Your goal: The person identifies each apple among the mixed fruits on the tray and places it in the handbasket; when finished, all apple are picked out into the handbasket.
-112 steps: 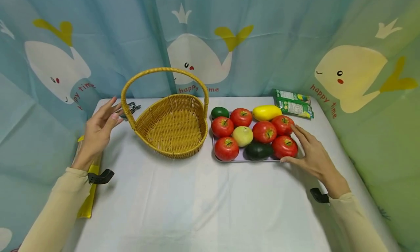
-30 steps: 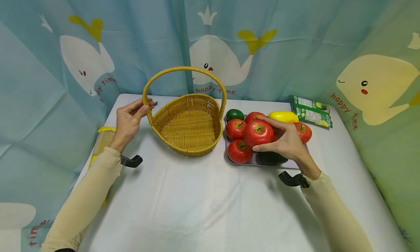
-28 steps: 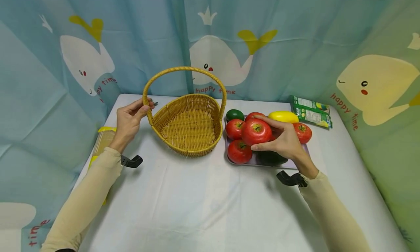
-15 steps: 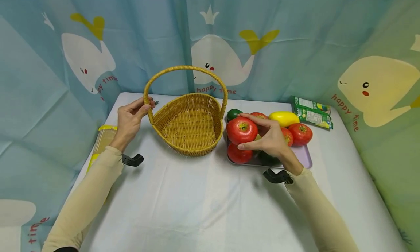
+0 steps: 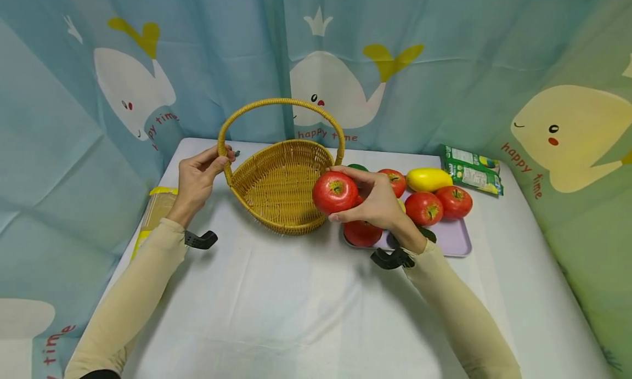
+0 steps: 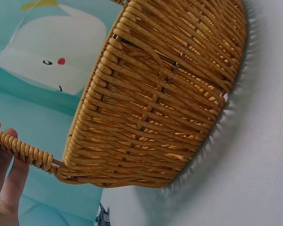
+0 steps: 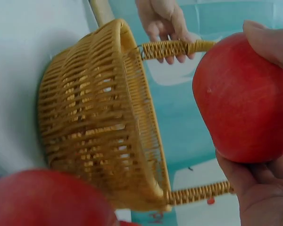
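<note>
A wicker basket (image 5: 281, 192) with a tall arched handle stands at the middle back of the table, nothing visible inside. My left hand (image 5: 195, 181) holds the left side of its handle between thumb and fingers; the left wrist view shows fingers (image 6: 14, 179) around the handle near the rim. My right hand (image 5: 377, 201) grips a red apple (image 5: 335, 192) in the air over the basket's right edge. Seen from the right wrist, the apple (image 7: 247, 99) is between thumb and fingers, beside the basket (image 7: 94, 117).
Right of the basket lies a lilac tray (image 5: 454, 239) with several red apples (image 5: 454, 202), a yellow fruit (image 5: 428, 179) and dark green fruits, partly behind my right hand. Green packets (image 5: 471, 170) lie at the back right. A yellow-edged package (image 5: 158, 211) is beside my left forearm.
The right hand has picked up a red apple from the tray and carried it left to the basket's edge. The left hand has taken hold of the basket's handle.
</note>
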